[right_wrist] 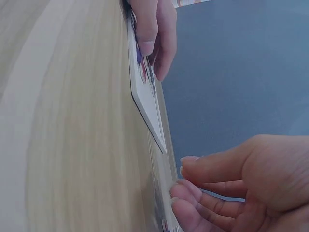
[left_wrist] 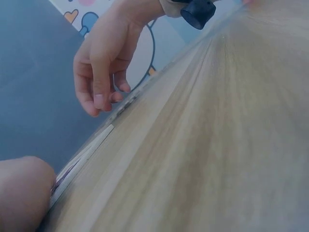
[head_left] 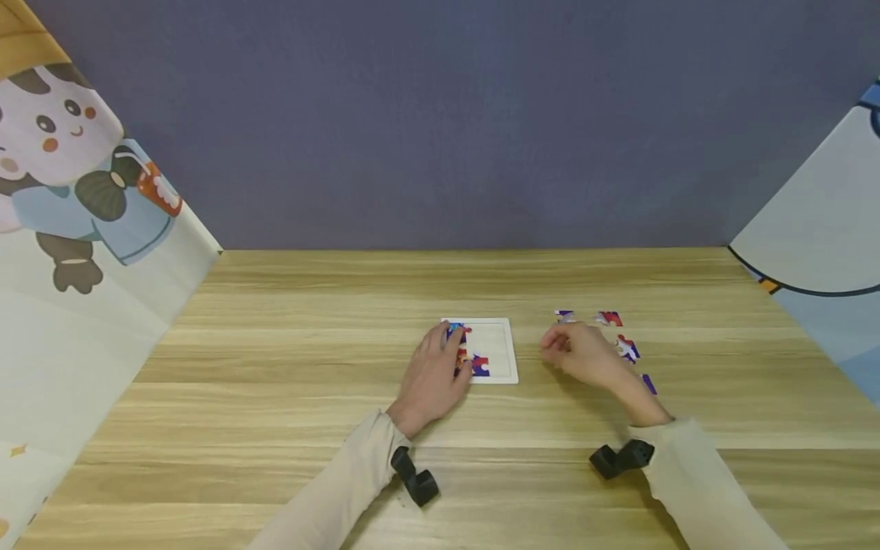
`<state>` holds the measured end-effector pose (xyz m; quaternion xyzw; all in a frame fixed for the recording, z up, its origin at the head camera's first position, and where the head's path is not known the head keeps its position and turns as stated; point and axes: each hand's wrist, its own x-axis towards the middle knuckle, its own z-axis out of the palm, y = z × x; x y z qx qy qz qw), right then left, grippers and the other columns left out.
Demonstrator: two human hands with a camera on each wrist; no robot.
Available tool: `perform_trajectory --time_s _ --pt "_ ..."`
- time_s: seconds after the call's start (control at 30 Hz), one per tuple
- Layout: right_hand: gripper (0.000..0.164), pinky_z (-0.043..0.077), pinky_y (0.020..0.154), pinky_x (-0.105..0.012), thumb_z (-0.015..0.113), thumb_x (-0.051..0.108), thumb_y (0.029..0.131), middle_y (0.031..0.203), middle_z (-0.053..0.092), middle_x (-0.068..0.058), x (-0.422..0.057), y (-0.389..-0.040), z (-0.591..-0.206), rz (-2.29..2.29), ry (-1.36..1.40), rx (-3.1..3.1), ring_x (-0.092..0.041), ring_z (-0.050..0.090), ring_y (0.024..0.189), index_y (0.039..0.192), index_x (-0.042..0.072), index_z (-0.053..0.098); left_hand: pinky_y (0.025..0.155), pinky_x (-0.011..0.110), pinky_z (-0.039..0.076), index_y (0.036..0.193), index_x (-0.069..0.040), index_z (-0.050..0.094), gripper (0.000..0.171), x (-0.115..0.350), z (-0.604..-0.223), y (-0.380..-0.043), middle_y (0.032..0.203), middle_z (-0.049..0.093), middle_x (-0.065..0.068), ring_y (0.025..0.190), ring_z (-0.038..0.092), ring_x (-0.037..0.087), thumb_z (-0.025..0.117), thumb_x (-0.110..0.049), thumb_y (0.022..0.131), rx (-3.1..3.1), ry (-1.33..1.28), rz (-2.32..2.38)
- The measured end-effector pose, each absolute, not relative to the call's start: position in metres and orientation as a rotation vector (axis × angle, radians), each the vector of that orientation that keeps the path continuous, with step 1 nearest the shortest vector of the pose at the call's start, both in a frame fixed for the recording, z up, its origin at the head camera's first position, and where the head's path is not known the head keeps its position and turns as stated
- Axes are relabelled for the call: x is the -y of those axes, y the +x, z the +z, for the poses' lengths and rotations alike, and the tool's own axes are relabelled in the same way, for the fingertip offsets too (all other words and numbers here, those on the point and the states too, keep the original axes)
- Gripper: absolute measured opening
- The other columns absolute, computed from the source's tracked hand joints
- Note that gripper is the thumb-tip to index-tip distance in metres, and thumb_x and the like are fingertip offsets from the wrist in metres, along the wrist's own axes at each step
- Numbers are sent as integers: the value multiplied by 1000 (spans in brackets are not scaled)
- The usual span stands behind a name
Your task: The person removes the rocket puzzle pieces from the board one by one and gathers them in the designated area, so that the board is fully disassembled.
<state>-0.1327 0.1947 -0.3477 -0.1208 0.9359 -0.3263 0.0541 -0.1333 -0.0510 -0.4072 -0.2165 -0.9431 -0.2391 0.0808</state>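
Note:
A white square puzzle tray lies on the table, with red, blue and purple puzzle pieces along its left side and lower edge. My left hand rests over the tray's left side, fingers spread and covering part of those pieces. Between the tray and the loose pieces hovers my right hand, its fingers loosely bent. In the right wrist view, nothing shows between the thumb and fingertips of that hand. Beyond it lies a red and purple loose piece.
More loose pieces lie around the right hand: one at the back, one to its right, and one beside the wrist. A dark wall stands behind the wooden table. Black cameras sit on both wrists.

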Motion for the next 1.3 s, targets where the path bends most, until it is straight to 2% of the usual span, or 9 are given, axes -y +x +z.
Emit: perform_trajectory --time_s 0.17,0.47,0.63,0.87,1.07,1.3 --pt "8 46 59 -24 64 5 85 80 63 -9 -187 -137 -347 -983 -413 -2851 -14 56 70 91 -1 66 114 46 30 139 3 44 52 56 -404 -132 146 40 22 137 37 34 47 -27 96 2794 -647 -759" --pt "6 47 64 -26 62 1 84 79 64 -11 -168 -145 -345 -1017 -513 -2844 -18 58 73 88 -2 65 116 47 25 142 -4 42 52 70 -403 -124 153 33 16 140 32 33 44 -31 98 2861 -683 -693" --pt "5 48 66 -27 62 5 86 80 64 -8 -154 -150 -347 -1002 -515 -2839 -17 58 74 88 2 65 116 50 25 142 -6 45 51 73 -405 -118 153 33 14 139 33 35 43 -33 97 2857 -740 -644" --pt "11 52 73 -34 62 7 88 87 65 -11 -136 -160 -350 -999 -467 -2827 -21 60 81 96 1 65 115 50 26 141 -7 45 51 74 -405 -114 151 37 13 139 34 34 42 -32 98 2868 -755 -622" --pt "18 53 72 -33 63 4 86 87 65 -12 -118 -171 -353 -1052 -455 -2855 -22 61 80 102 -3 66 115 48 27 141 -6 45 50 73 -403 -112 151 38 10 139 35 34 43 -31 98 2868 -761 -603" --pt "30 53 77 -33 63 1 84 95 64 -15 -102 -176 -357 -1045 -457 -2807 -22 59 85 113 -6 63 115 47 27 142 -6 44 51 74 -402 -109 150 39 10 139 34 33 41 -31 98 2869 -785 -556"
